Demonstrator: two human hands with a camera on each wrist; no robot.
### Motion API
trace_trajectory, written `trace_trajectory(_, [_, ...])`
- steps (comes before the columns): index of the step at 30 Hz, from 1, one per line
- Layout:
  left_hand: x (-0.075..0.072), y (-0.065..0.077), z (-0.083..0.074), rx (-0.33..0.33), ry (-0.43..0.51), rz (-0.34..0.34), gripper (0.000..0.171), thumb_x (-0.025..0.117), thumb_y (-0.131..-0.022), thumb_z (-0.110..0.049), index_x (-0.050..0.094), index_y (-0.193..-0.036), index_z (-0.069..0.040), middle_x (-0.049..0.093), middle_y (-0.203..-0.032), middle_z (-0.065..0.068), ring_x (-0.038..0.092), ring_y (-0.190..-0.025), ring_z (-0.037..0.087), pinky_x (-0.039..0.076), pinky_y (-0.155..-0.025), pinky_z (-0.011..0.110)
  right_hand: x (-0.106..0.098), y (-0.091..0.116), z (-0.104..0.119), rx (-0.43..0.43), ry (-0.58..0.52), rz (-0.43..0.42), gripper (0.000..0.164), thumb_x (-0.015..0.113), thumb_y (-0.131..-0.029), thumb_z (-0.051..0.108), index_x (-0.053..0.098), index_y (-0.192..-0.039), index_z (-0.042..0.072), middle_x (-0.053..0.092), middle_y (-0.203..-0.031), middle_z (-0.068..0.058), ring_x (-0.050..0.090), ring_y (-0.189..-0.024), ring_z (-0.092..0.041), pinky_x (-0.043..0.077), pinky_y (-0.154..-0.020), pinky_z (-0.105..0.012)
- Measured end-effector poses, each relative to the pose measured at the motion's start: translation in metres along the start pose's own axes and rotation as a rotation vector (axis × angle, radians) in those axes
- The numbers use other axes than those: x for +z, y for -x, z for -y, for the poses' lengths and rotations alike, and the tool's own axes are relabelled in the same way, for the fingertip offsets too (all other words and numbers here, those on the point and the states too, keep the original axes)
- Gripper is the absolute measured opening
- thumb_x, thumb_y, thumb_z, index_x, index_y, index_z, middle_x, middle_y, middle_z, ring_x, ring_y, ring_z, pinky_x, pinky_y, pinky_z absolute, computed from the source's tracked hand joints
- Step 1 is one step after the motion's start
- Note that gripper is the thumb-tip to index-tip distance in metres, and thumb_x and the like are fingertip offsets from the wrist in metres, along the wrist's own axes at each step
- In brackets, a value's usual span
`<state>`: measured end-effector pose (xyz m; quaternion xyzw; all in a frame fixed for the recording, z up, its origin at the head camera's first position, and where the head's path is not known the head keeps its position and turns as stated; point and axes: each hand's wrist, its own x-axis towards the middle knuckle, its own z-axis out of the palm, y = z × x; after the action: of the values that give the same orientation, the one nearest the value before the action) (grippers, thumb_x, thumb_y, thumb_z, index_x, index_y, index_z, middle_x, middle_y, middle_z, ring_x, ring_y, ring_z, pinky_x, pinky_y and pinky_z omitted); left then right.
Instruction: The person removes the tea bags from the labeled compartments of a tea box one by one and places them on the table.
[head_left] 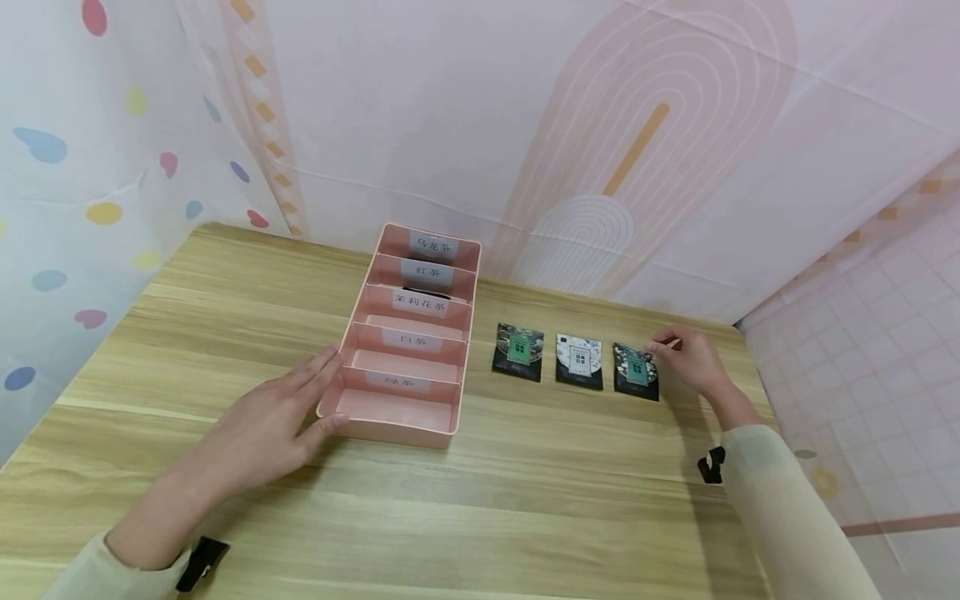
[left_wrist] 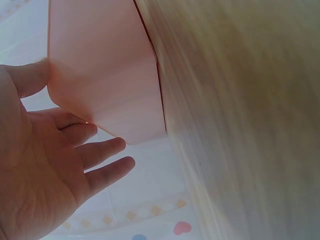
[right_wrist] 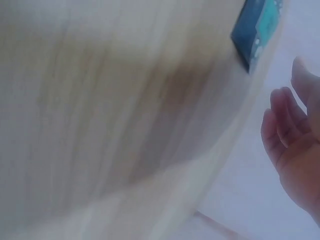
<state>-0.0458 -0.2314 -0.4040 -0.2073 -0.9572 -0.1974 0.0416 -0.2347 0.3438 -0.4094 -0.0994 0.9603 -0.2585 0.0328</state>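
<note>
A pink divided box [head_left: 397,435] stands on the table, its several compartments each carrying a white label with Chinese characters. My left hand [head_left: 273,421] rests at the box's near left corner, thumb by the front rim and straight fingers along the left side; the left wrist view shows the same contact. To the right of the box lie three tea packets in a row: a black and green one [head_left: 518,352], a white and black one [head_left: 579,362], and a black and teal one [head_left: 636,372]. My right hand [head_left: 692,358] hovers with loosely bent fingers at the teal packet's upper right edge.
Dark flat items show in the two farthest compartments, one of them a dark edge [head_left: 426,293] behind the third label. A patterned cloth [head_left: 420,108] hangs along the back and both sides of the wooden table [head_left: 525,500].
</note>
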Motion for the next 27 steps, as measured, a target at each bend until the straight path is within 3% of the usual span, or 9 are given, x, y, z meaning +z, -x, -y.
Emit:
trace_trajectory(6, [0.000, -0.001, 0.000, 0.000, 0.001, -0.003, 0.075, 0.072, -0.099, -0.030, 0.041, -0.157, 0.006, 0.036, -0.165, 0.024, 0.052, -0.137, 0.047, 0.047, -0.107, 0.063, -0.006, 0.003, 0.006, 0.008, -0.013, -0.007, 0.024, 0.066, -0.105, 0.016, 0.069, -0.114, -0.006, 0.069, -0.111, -0.024, 0.065, -0.092, -0.034, 0.055, -0.069, -0.033])
trace_trajectory(15, [0.000, 0.000, 0.000, -0.002, -0.004, 0.001, 0.075, 0.072, -0.099, -0.030, 0.041, -0.157, 0.006, 0.037, -0.164, 0.025, 0.052, -0.138, 0.047, 0.047, -0.107, 0.063, -0.011, 0.006, 0.018, 0.041, -0.013, -0.017, 0.034, 0.065, -0.107, 0.028, 0.069, -0.118, -0.004, 0.070, -0.109, -0.022, 0.064, -0.089, -0.031, 0.053, -0.066, -0.035])
trace_trajectory(27, [-0.001, 0.000, 0.000, -0.006, -0.002, 0.007, 0.075, 0.070, -0.100, -0.031, 0.039, -0.158, 0.006, 0.036, -0.164, 0.025, 0.052, -0.138, 0.047, 0.048, -0.106, 0.063, -0.013, 0.007, 0.047, -0.068, -0.015, -0.052, 0.036, 0.065, -0.107, 0.027, 0.067, -0.122, -0.005, 0.067, -0.114, -0.021, 0.065, -0.100, -0.036, 0.055, -0.075, -0.047])
